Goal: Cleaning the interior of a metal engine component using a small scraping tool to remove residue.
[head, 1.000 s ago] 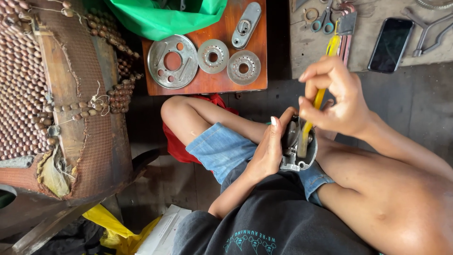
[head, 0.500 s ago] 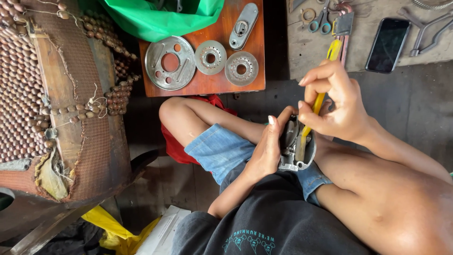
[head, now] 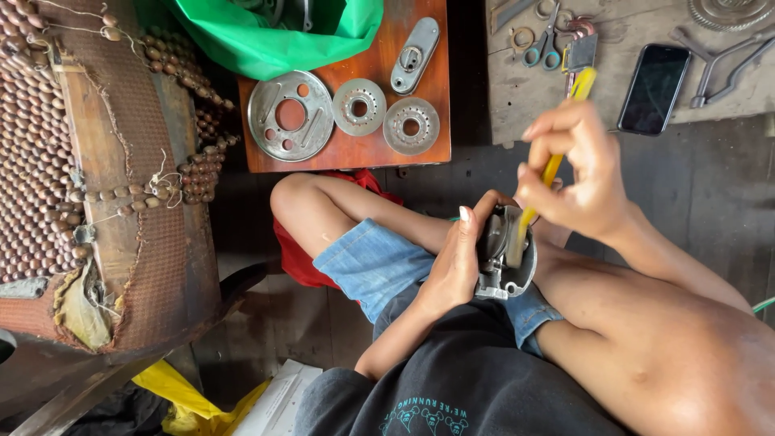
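Here, my left hand (head: 452, 262) clamps the grey metal housing (head: 507, 262) on my lap, steadying it. My right hand (head: 577, 173) is closed on a yellow-handled screwdriver (head: 557, 157), tip inside.

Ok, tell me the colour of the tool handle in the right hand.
Yellow: the tool handle in the right hand, seen in the head view.
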